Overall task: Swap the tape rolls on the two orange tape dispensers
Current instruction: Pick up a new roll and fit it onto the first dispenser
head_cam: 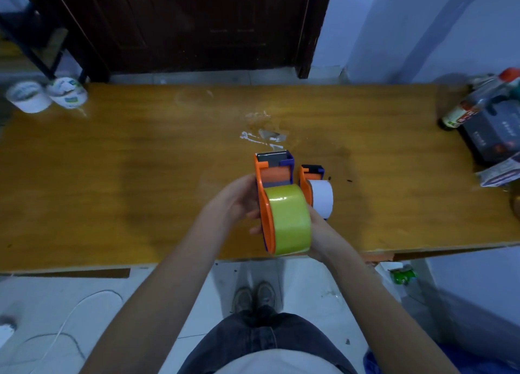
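Note:
I hold an orange tape dispenser (266,193) with purple trim above the near edge of the wooden table (140,162). A yellow-green tape roll (288,219) sits on it. My left hand (239,202) grips the dispenser's left side. My right hand (318,233) is against the right side of the yellow-green roll, fingers hidden behind it. Just to the right, a second orange dispenser (305,184) stands on the table with a white tape roll (322,198) on it.
Two white tape rolls (45,95) lie at the table's far left corner. A dark bottle (461,112), a dark box (495,137) and packets crowd the right end. Tape scraps (261,134) stick to the table's middle. A dark door stands behind.

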Action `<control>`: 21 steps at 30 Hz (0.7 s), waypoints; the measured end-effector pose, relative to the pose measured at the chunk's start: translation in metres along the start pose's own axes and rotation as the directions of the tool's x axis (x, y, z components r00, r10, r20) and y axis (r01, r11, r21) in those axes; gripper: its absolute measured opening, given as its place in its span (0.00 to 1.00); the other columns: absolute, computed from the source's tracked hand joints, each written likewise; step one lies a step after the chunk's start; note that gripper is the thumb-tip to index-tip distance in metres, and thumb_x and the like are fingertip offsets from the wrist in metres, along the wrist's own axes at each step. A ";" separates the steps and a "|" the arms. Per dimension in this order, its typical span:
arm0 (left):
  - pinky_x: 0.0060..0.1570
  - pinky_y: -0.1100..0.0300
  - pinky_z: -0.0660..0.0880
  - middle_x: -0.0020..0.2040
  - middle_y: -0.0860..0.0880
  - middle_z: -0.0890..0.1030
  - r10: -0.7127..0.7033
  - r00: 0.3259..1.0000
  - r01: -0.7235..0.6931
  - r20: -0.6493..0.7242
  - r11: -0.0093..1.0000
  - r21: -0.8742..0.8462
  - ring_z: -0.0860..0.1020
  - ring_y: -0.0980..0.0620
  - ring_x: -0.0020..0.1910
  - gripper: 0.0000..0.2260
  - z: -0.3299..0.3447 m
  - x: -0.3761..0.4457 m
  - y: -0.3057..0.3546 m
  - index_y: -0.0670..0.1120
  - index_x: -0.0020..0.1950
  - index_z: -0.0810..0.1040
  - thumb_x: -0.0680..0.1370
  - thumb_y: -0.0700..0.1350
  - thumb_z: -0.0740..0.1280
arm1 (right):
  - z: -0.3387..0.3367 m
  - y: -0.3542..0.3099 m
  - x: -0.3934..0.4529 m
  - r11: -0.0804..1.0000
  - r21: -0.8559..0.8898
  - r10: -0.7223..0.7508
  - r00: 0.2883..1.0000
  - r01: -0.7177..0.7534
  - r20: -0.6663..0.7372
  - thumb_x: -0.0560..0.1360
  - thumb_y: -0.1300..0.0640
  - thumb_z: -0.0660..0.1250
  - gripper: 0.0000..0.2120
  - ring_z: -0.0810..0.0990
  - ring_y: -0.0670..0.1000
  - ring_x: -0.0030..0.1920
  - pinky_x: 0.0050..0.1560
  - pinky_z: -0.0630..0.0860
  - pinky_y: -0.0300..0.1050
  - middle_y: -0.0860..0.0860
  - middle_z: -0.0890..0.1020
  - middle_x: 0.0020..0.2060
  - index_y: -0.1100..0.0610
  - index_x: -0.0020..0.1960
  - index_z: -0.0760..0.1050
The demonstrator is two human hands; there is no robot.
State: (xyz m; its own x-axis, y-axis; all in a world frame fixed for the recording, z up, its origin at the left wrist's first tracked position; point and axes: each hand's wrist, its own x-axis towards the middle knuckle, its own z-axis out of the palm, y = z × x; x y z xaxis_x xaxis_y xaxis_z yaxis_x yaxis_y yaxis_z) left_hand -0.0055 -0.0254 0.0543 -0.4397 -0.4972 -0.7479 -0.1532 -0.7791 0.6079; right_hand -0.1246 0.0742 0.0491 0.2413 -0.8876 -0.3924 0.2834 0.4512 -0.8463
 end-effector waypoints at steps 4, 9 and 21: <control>0.16 0.76 0.56 0.14 0.52 0.65 -0.025 1.000 0.022 -0.019 0.992 -0.123 0.60 0.56 0.10 0.21 0.006 -0.004 -0.017 0.47 0.24 0.67 0.78 0.46 0.55 | -0.005 0.006 0.008 1.000 0.005 -0.012 0.999 0.012 -0.035 0.55 0.41 0.80 0.35 0.84 0.55 0.45 0.50 0.80 0.55 0.57 0.84 0.46 0.60 0.55 0.79; 0.13 0.74 0.57 0.16 0.52 0.70 0.144 0.988 -0.156 -0.064 0.949 -0.275 0.64 0.57 0.11 0.11 0.007 -0.010 -0.023 0.48 0.38 0.71 0.78 0.39 0.56 | -0.002 -0.001 -0.002 0.991 0.120 -0.062 0.994 0.051 0.087 0.49 0.42 0.80 0.20 0.85 0.44 0.35 0.37 0.82 0.38 0.47 0.86 0.34 0.49 0.37 0.86; 0.42 0.62 0.78 0.38 0.56 0.85 0.439 0.877 -0.467 -0.195 0.873 -0.138 0.82 0.57 0.39 0.13 -0.001 -0.012 -0.042 0.47 0.51 0.79 0.72 0.32 0.68 | 0.005 0.006 0.012 0.964 0.235 0.141 0.987 -0.121 -0.072 0.76 0.57 0.61 0.09 0.85 0.47 0.37 0.33 0.82 0.44 0.51 0.85 0.41 0.55 0.53 0.76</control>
State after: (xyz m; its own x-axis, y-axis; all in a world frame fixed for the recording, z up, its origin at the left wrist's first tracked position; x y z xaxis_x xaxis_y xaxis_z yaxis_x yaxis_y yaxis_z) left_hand 0.0076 0.0129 0.0372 -0.2804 -0.8523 -0.4415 0.1937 -0.5008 0.8436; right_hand -0.1154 0.0670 0.0411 0.2118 -0.8194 -0.5327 0.4623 0.5642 -0.6840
